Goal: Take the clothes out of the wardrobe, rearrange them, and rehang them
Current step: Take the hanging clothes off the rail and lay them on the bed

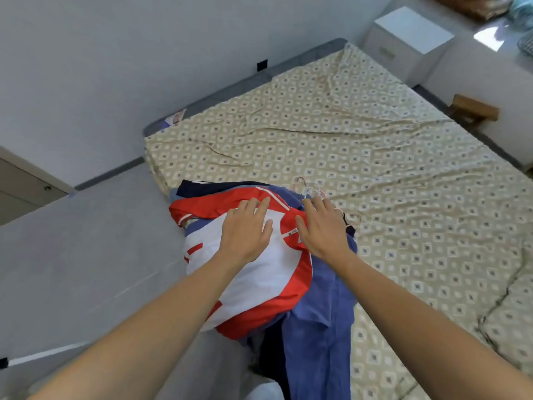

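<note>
Now: a heap of clothes (277, 269) at the near-left edge of the bed (375, 174), partly spilling over that edge toward the floor (86, 255). On top of the heap, a red-and-white jacket (259, 278); beneath it and toward the bed's middle, a blue garment (320, 327) trailing down off the edge; at the heap's far end, a strip of navy fabric (219, 187). At the heap's far corner, further onto the bed, a tangle of thin wire hangers (313, 192), their hooks lying on the patterned sheet. Left hand (246, 229) laid flat on the jacket, fingers straight and loose, gripping nothing. Right hand (323, 226) just beside it, palm down on the jacket's red collar area, fingers extended toward the hangers, fingertips at or near them; touching or not, cannot tell. Past the bed's far corner, a white nightstand (409, 39). Beyond the bed's far side, a wooden stool (473, 109).
</note>
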Available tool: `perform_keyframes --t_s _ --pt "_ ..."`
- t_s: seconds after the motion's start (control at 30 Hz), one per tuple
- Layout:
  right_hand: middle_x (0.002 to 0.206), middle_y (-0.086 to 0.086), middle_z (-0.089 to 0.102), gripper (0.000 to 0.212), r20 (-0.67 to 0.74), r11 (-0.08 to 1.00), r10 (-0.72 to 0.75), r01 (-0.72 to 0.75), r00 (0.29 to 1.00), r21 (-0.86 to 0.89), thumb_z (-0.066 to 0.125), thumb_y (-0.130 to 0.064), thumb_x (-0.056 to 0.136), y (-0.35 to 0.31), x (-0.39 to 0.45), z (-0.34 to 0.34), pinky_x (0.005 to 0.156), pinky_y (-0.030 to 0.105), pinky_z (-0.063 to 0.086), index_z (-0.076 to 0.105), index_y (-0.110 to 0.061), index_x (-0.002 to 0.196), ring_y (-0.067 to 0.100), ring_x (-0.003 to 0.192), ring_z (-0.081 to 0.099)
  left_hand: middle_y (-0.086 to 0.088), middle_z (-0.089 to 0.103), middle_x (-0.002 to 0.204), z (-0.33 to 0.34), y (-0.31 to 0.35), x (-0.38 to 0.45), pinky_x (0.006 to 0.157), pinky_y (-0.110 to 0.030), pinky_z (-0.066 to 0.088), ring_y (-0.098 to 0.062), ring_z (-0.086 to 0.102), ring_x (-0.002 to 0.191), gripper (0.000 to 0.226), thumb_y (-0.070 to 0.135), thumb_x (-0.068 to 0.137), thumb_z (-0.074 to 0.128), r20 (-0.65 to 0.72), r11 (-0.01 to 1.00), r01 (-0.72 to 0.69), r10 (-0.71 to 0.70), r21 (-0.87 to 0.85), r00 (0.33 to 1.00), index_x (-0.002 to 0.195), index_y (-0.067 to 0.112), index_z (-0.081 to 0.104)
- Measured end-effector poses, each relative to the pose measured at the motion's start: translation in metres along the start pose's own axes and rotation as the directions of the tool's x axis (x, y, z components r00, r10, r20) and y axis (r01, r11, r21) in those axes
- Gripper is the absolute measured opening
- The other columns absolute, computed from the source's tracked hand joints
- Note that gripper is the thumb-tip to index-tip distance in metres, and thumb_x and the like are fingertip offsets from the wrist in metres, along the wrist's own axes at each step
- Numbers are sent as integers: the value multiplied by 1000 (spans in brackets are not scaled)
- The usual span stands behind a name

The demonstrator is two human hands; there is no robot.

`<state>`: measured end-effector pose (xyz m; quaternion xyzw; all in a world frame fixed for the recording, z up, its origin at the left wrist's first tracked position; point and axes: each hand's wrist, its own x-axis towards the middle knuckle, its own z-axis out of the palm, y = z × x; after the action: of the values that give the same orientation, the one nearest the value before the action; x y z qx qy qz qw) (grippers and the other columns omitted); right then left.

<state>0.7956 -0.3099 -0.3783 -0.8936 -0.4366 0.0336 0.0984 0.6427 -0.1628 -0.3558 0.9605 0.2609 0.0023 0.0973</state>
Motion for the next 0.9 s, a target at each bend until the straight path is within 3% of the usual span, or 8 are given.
perform_keyframes --t_s 0.07,0.23,0.3,0.43,0.63,0.9 --pt "121 8 62 46 -3 996 -93 93 996 5 40 -43 99 -33 4 -10 86 46 46 59 -12 127 31 106 52 -4 60 134 -19 -24 -20 90 -44 48 -26 55 122 59 45 99 38 -39 999 39 -39 8 998 150 17 49" --pt "149 7 52 56 -11 927 -366 365 931 85 44 -48 99 -135 14 -29 105 47 43 51 -15 145 31 130 47 -6 51 153 -59 -97 -93 118 -51 35 -30 42 145 66 52 99 29 -92 971 239 -235 27 968 155 21 46" --pt "155 8 47 59 -3 882 -463 461 886 102 44 -49 100 -181 15 -32 112 47 39 47 -17 150 31 139 43 -6 47 157 -75 -125 -130 121 -51 31 -30 37 149 67 53 99 29 -108 940 337 -331 43 937 158 23 41" --pt "156 8 47 59 -15 743 -661 658 750 119 45 -49 99 -282 2 -40 114 45 38 48 -16 148 31 141 43 -7 44 160 -105 -172 -212 122 -50 30 -28 35 151 67 55 100 32 -193 856 516 -505 10 841 160 27 37" --pt "158 13 46 63 0 500 -862 851 506 160 42 -54 101 -434 -45 -42 114 47 39 47 -15 150 33 142 45 -6 38 164 -136 -224 -348 125 -48 25 -27 28 154 68 56 101 28 -284 679 732 -713 -53 641 162 27 31" --pt "156 10 47 61 -22 165 -984 954 176 251 41 -53 101 -605 -151 -43 112 44 38 46 -15 149 30 139 45 -6 42 160 -158 -257 -537 123 -49 28 -28 33 151 66 55 103 27 -338 321 939 -903 -126 264 160 25 34"
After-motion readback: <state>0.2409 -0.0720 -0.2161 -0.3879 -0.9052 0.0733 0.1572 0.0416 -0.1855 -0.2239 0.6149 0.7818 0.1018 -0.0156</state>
